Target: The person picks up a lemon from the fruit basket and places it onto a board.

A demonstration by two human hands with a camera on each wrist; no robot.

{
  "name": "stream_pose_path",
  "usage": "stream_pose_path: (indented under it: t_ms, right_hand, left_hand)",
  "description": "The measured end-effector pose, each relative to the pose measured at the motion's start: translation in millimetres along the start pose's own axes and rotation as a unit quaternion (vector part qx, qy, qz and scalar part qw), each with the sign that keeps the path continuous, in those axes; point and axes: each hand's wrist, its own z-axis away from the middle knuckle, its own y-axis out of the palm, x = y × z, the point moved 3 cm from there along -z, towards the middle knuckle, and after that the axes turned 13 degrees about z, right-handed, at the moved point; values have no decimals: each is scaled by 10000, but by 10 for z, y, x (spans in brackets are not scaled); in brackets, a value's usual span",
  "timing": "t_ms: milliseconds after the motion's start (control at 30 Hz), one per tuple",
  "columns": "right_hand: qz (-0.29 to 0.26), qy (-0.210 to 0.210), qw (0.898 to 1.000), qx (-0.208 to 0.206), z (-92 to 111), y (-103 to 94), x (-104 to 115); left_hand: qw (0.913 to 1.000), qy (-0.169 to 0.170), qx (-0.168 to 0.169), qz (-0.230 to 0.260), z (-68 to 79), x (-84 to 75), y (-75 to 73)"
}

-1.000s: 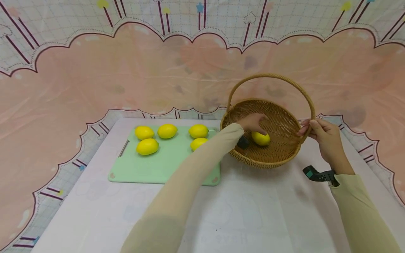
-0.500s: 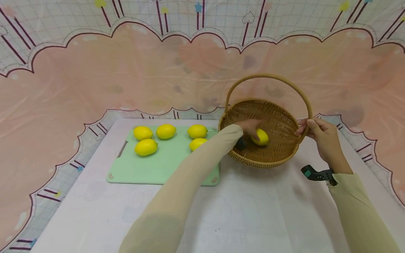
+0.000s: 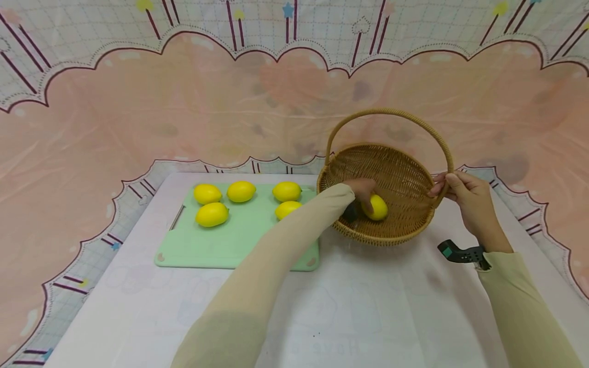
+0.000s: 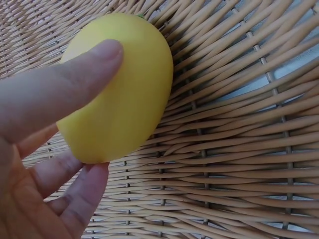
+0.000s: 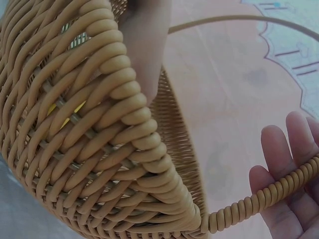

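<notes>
A wicker basket (image 3: 407, 217) with an arched handle (image 3: 388, 111) tilts toward me on the right side of the table. Inside it my left hand (image 3: 360, 189) holds a yellow lemon (image 3: 377, 208). In the left wrist view, the thumb (image 4: 84, 74) lies across the lemon (image 4: 137, 94) and the other fingers curl behind it, against the woven wall. My right hand (image 3: 474, 202) pinches the foot of the handle at the basket's right side. In the right wrist view, that handle (image 5: 239, 213) crosses the fingers (image 5: 275, 144).
A mint-green cutting board (image 3: 216, 250) lies left of the basket. On it rest several lemons (image 3: 212, 214), one (image 3: 287, 208) partly hidden by my left sleeve (image 3: 257, 276). A white cloth (image 3: 359, 306) covers the table, and a patterned drape (image 3: 207, 112) hangs behind.
My left hand has come down from above the lemon and taken hold of it. The lemon has shifted slightly toward the near left inside the basket. The right hand keeps its grip on the handle.
</notes>
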Motion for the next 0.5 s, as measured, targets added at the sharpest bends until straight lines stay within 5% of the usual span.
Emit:
stream_pose_path:
  t_ms: [300,500]
  right_hand:
    - [108,19,9999,13,0,0,8]
    - [164,-2,9999,-14,-7,-4,0]
  left_hand:
    - [9993,283,134,-189,-19,-22,-1]
    - [9987,438,215,128,15,-47,-4]
